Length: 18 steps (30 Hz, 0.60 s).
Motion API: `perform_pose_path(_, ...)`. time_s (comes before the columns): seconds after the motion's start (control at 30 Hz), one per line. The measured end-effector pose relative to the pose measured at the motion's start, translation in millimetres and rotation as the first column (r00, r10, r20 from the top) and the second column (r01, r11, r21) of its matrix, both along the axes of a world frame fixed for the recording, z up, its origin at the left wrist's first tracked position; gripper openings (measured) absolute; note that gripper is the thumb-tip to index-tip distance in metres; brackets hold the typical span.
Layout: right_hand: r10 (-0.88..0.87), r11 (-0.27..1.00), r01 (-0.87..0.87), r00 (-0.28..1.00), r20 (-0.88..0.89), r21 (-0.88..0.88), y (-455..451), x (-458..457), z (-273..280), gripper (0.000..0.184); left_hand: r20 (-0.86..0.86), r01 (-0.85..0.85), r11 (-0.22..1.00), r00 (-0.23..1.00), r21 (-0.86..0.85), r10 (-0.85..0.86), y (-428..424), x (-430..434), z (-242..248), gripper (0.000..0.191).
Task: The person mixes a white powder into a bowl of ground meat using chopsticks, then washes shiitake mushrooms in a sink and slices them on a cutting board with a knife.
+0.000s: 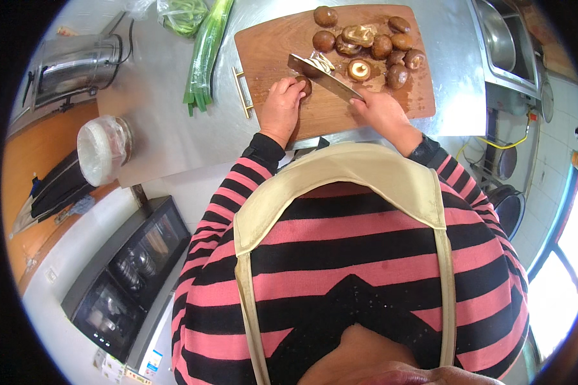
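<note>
On a wooden cutting board [269, 53], my left hand [283, 107] presses a brown mushroom [304, 85] down with its fingertips. My right hand [381, 111] grips the handle of a cleaver [328, 80], whose blade lies slantwise right beside that mushroom. Pale mushroom slices [321, 62] rest just behind the blade. One mushroom lies with its stem side up [359, 70], to the right of the slices. Several whole brown mushrooms [381, 46] are grouped at the board's far right. The cleaver's handle is mostly covered by my right hand.
Left of the board lie green leeks [205, 62] and a plastic bag of green vegetables [183, 17] on the steel table [159, 130]. A lined plastic tub [101, 149] stands at its left edge. To the right is a stove or sink unit [505, 43] with a metal pan.
</note>
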State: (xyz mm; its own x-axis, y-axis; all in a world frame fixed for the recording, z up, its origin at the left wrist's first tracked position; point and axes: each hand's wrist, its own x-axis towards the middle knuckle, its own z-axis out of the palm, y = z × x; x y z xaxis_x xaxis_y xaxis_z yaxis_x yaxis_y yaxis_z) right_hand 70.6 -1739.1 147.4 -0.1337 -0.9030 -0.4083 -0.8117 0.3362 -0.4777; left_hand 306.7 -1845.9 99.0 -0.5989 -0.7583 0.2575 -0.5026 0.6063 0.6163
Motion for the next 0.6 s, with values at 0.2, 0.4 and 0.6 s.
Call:
perform_pose_path(0.2,0.071,0.994,-0.078,0.994,-0.087,-0.076,0,1,22,0.028,0.008,0.061,0.997,0.998,-0.043,-0.061,-7,1,2,0.025)
perform_pose_path(0.4,0.179,0.983,-0.181,0.976,-0.122,-0.006,-15,14,23,0.029,0.015,0.119,0.99,0.993,-0.073,-0.119,-10,1,2,0.026)
perform_pose_path(0.6,0.135,0.99,-0.14,0.985,-0.108,-0.034,-25,23,18,0.028,0.014,0.108,0.993,0.994,-0.046,-0.107,-11,5,1,0.026)
